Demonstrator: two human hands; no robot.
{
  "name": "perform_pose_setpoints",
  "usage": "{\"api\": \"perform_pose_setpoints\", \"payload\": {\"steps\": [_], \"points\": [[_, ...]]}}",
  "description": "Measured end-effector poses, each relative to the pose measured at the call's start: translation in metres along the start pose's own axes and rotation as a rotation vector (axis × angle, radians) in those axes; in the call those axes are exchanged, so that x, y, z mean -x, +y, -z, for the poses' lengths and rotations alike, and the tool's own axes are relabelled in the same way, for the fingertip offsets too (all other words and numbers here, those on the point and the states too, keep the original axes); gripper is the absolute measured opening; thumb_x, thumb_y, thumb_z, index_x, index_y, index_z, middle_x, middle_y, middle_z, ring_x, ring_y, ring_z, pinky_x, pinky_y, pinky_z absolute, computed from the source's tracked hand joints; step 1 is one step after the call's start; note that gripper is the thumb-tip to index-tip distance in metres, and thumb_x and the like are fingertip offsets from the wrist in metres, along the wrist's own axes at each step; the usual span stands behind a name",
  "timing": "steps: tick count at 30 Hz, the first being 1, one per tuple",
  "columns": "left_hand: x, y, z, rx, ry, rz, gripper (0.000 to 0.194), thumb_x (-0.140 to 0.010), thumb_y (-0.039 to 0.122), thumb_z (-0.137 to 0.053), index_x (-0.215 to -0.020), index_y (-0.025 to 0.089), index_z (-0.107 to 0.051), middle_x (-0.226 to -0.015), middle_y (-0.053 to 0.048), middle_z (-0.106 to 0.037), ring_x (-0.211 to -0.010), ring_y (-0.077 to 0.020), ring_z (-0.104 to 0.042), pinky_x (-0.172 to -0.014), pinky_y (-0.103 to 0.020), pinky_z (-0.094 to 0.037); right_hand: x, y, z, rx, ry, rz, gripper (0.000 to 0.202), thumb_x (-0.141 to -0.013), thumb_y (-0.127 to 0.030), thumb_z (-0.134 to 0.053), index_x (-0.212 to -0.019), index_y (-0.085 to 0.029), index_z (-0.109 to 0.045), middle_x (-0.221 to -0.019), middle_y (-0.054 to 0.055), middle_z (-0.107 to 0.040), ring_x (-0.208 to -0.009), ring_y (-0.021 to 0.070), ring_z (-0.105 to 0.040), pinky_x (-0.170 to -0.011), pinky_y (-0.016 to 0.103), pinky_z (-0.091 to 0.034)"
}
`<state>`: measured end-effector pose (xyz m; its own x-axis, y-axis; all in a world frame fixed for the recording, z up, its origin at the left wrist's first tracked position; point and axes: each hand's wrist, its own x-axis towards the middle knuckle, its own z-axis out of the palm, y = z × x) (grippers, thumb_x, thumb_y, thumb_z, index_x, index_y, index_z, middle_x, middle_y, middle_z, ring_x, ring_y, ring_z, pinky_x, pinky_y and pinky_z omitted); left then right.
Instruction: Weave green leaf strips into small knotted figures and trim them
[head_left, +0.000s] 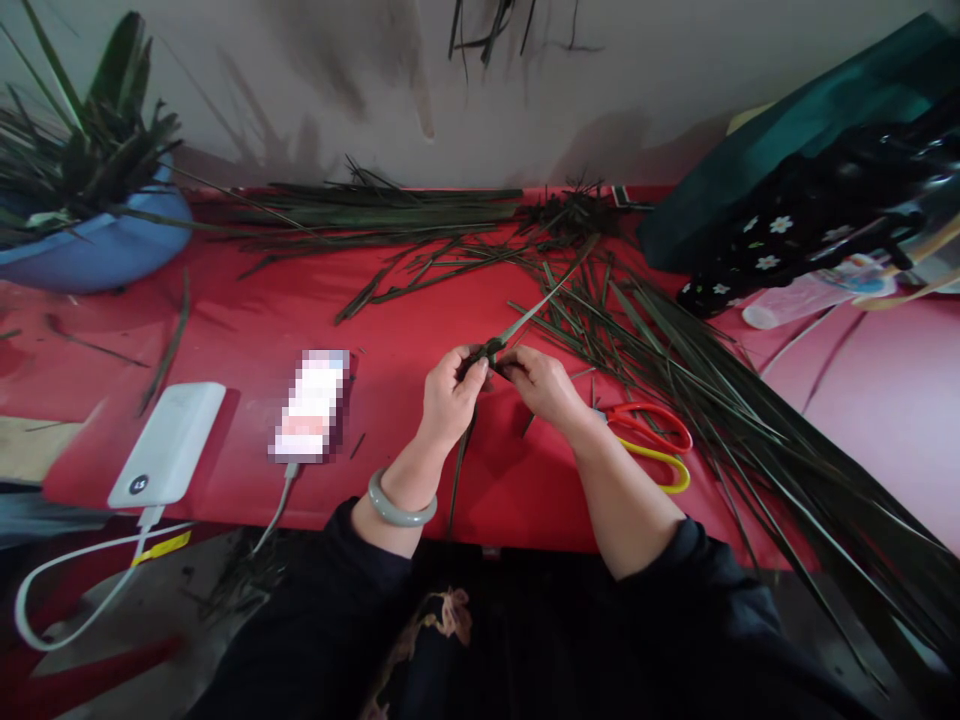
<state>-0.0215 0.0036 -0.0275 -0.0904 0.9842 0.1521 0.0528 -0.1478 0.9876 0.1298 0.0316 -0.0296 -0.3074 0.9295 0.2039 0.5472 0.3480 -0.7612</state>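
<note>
Both hands meet over the middle of the red table (pixel 405 290). My left hand (pixel 454 388) is closed on a small dark green knot of leaf strips (pixel 493 348), with the thumb and fingers pinching its left side. My right hand (pixel 541 382) is closed at the knot's right side, pinching the leaf work there. One long strip (pixel 546 300) runs from the knot up and to the right, and another hangs down toward the table's front edge. Scissors (pixel 651 428) with red and yellow handles lie beside my right forearm.
Long green leaves (pixel 697 410) cover the right side; more (pixel 390 212) lie along the wall. A blue basin (pixel 135 240) of leaves stands far left. A white power bank (pixel 169 440) and a phone (pixel 311 408) lie left. A dark green bag (pixel 787 140) stands back right.
</note>
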Motion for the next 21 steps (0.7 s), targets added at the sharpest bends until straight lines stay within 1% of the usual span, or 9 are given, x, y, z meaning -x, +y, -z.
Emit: {"api": "perform_pose_setpoints", "payload": {"steps": [3, 5, 9, 12, 14, 16, 18, 21], "points": [[-0.0001, -0.0002, -0.0003, -0.001, -0.011, -0.006, 0.022, -0.083, 0.036, -0.058, -0.091, 0.015, -0.059, -0.069, 0.000, -0.063, -0.054, -0.0077, -0.060, -0.054, -0.019, -0.050, 0.0014, -0.0020, -0.0031, -0.098, 0.022, -0.008, 0.018, -0.080, -0.019, -0.051, -0.095, -0.019, -0.061, -0.091, 0.005, -0.070, -0.085, 0.0167, -0.064, -0.078, 0.029, -0.048], [0.0003, -0.0004, -0.0008, -0.010, -0.011, -0.005, 0.023, -0.083, 0.037, -0.058, -0.091, 0.015, -0.059, -0.069, 0.000, -0.064, -0.053, -0.0075, -0.060, -0.054, -0.019, -0.050, 0.0023, -0.0038, -0.0043, -0.146, 0.015, -0.005, 0.019, -0.081, -0.019, -0.050, -0.096, -0.019, -0.061, -0.090, 0.004, -0.070, -0.084, 0.0158, -0.065, -0.077, 0.028, -0.048], [0.0012, -0.0011, -0.0016, 0.042, 0.005, 0.012, 0.027, -0.083, 0.038, -0.058, -0.098, 0.015, -0.059, -0.067, 0.001, -0.063, -0.052, -0.0075, -0.059, -0.054, -0.019, -0.050, 0.0030, -0.0041, -0.0041, -0.063, 0.007, 0.055, 0.019, -0.080, -0.015, -0.046, -0.086, -0.019, -0.063, -0.082, 0.004, -0.069, -0.080, 0.0156, -0.064, -0.075, 0.027, -0.048], [0.0012, -0.0001, -0.0017, 0.074, 0.000, 0.027, 0.026, -0.083, 0.037, -0.058, -0.097, 0.015, -0.060, -0.067, 0.001, -0.062, -0.053, -0.0075, -0.059, -0.055, -0.019, -0.050, 0.0027, -0.0036, -0.0024, -0.033, -0.012, 0.055, 0.020, -0.080, -0.015, -0.046, -0.088, -0.019, -0.064, -0.087, 0.005, -0.069, -0.085, 0.0172, -0.064, -0.078, 0.029, -0.047], [0.0011, 0.0018, -0.0016, 0.061, 0.013, 0.043, 0.024, -0.082, 0.036, -0.059, -0.094, 0.015, -0.061, -0.065, 0.001, -0.061, -0.053, -0.0077, -0.058, -0.054, -0.019, -0.050, 0.0025, -0.0046, -0.0012, -0.115, -0.027, 0.016, 0.021, -0.081, -0.018, -0.046, -0.093, -0.020, -0.063, -0.091, 0.005, -0.069, -0.088, 0.0170, -0.064, -0.081, 0.030, -0.048], [0.0012, 0.0038, -0.0018, 0.044, 0.020, 0.056, 0.024, -0.082, 0.036, -0.059, -0.093, 0.015, -0.061, -0.065, 0.001, -0.061, -0.052, -0.0081, -0.058, -0.053, -0.020, -0.050, 0.0021, -0.0063, -0.0004, -0.246, -0.027, -0.012, 0.022, -0.083, -0.025, -0.047, -0.098, -0.020, -0.063, -0.093, 0.005, -0.070, -0.088, 0.0166, -0.065, -0.082, 0.030, -0.048], [0.0016, 0.0051, -0.0026, 0.050, -0.006, 0.062, 0.025, -0.082, 0.037, -0.059, -0.094, 0.015, -0.061, -0.067, 0.000, -0.062, -0.053, -0.0086, -0.059, -0.054, -0.021, -0.051, 0.0014, -0.0076, -0.0004, -0.328, 0.006, -0.038, 0.022, -0.081, -0.030, -0.051, -0.095, -0.019, -0.063, -0.090, 0.004, -0.070, -0.085, 0.0164, -0.065, -0.080, 0.030, -0.049], [0.0025, 0.0051, -0.0041, 0.099, -0.070, 0.070, 0.028, -0.081, 0.038, -0.059, -0.097, 0.015, -0.060, -0.072, -0.002, -0.065, -0.059, -0.0106, -0.062, -0.054, -0.022, -0.052, 0.0006, -0.0075, -0.0013, -0.324, 0.077, -0.090, 0.016, -0.076, -0.030, -0.055, -0.083, -0.018, -0.064, -0.078, 0.003, -0.069, -0.075, 0.0152, -0.063, -0.073, 0.028, -0.048]]}}
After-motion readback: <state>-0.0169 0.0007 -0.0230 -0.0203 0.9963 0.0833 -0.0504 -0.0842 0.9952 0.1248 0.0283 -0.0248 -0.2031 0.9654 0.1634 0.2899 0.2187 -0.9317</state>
